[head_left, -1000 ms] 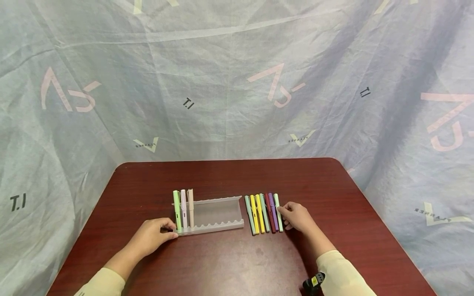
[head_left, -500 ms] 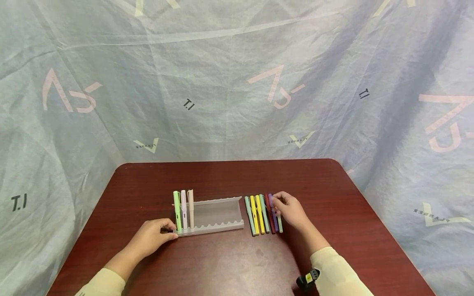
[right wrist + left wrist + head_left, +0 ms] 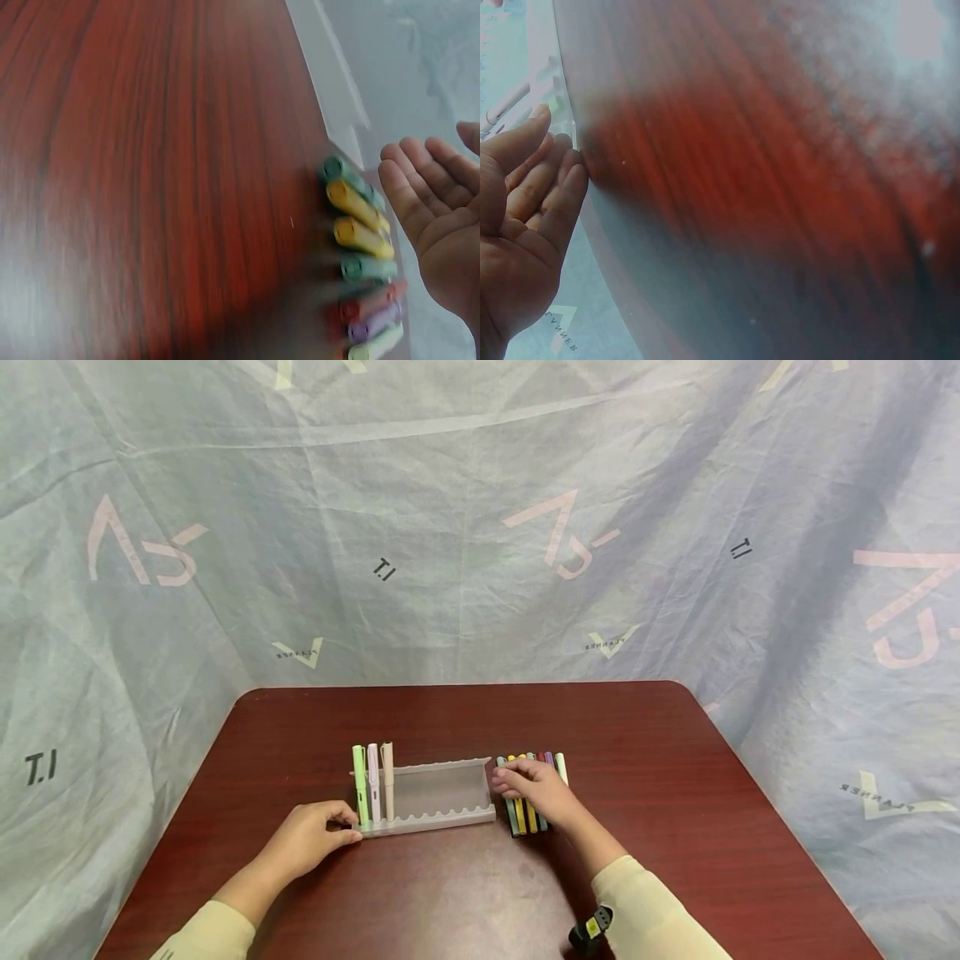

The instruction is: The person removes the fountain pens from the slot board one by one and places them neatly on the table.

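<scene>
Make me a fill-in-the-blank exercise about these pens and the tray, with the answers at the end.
1. The tray holds ____ pens.
2. The pen nearest the left hand is light ____.
3. In the head view, the right hand partly hides the loose pens, which number ____.
4. In that view, they lie to the tray's ____.

Missing words: three; green; seven; right.

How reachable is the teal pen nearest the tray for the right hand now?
Likely yes: the right hand looks empty and is close to that teal pen, with nothing visible between them.
</scene>
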A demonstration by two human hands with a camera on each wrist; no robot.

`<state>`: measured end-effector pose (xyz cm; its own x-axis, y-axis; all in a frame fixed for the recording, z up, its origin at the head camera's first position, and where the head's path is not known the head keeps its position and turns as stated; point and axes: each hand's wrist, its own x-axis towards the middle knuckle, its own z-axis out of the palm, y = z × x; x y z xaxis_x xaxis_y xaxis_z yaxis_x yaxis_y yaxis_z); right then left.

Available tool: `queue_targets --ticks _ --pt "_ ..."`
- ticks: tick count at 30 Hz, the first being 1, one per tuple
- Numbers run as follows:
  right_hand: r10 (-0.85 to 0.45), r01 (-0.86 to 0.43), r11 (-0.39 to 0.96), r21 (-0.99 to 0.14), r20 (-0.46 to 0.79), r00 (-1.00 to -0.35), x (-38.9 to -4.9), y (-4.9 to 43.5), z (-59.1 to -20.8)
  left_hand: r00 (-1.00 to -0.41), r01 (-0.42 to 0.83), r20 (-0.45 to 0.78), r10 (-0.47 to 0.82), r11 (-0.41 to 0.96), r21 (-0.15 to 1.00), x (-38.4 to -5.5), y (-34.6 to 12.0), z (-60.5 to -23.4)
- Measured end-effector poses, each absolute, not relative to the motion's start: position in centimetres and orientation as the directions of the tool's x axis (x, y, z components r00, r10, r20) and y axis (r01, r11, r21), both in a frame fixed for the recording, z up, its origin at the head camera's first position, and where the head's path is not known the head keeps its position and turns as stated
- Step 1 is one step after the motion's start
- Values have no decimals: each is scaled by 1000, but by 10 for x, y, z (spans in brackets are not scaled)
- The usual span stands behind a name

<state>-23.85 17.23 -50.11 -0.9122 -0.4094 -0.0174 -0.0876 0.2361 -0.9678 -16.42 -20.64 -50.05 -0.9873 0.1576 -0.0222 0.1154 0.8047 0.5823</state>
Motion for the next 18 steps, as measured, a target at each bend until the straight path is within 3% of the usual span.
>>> queue_targets --ticks 18 --pt "-478 -108 289 -951 -46 -877 -232 100 -505 -987 122 -19 162 808 576 -165 -206 -501"
